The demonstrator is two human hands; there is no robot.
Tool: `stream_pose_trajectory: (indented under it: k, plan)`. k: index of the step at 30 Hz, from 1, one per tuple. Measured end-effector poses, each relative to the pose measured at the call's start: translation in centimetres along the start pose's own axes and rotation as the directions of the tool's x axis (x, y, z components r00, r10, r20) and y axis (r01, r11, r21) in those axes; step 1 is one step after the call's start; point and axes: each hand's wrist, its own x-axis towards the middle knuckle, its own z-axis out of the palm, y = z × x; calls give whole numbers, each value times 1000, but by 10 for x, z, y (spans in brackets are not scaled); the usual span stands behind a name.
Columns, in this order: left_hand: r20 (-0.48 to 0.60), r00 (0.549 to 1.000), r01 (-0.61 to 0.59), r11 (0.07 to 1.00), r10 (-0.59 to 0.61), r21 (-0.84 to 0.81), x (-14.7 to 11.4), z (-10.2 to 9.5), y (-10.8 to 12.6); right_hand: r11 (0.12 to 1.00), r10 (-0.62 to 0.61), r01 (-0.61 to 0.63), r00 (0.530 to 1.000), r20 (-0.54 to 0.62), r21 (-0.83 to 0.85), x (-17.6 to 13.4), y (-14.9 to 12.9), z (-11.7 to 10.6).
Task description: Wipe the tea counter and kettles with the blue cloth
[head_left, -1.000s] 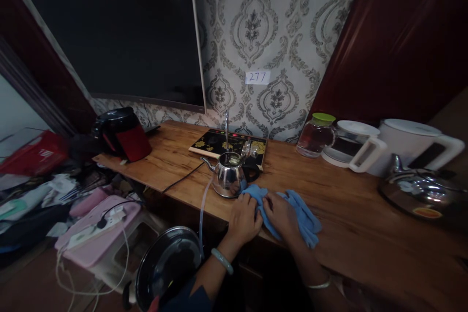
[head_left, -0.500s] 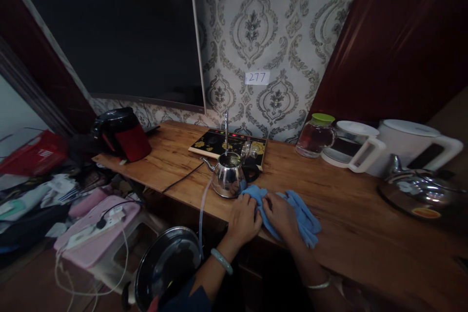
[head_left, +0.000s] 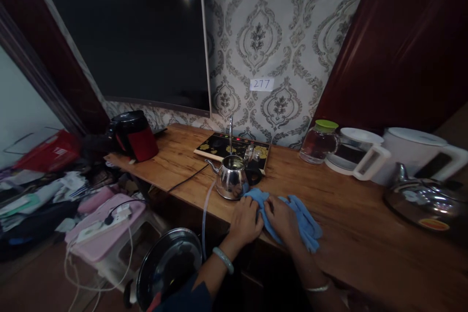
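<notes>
Left hand (head_left: 246, 218) and right hand (head_left: 282, 218) curl on the blue cloth (head_left: 306, 222), grip unclear; its long axis runs left to right; the kettle (head_left: 231, 180) stands just beyond the nearer left.

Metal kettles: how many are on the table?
2: the middle kettle, in front of the hob, beside the blue cloth; the right kettle, at the far right, in front of the white jug. None seems hidden.

cloth (head_left: 306, 222): blue | kettle (head_left: 231, 183): silver | cooktop (head_left: 215, 144): black, gold flowers | stool (head_left: 113, 231): pink | wallpaper (head_left: 258, 39): grey scrolls
</notes>
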Motion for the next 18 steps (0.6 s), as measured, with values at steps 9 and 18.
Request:
stream_pose_trajectory:
  k: [9, 18]
  plan:
    - [-6, 1000, 3, 999, -3, 50, -11, 8, 2, 997, -78, 77, 997, 20, 28, -6, 26, 17]
    - [-17, 1000, -5, 999, 5, 37, -8, 9, -5, 998, -56, 56, 998, 17, 13, -5, 9, 11]
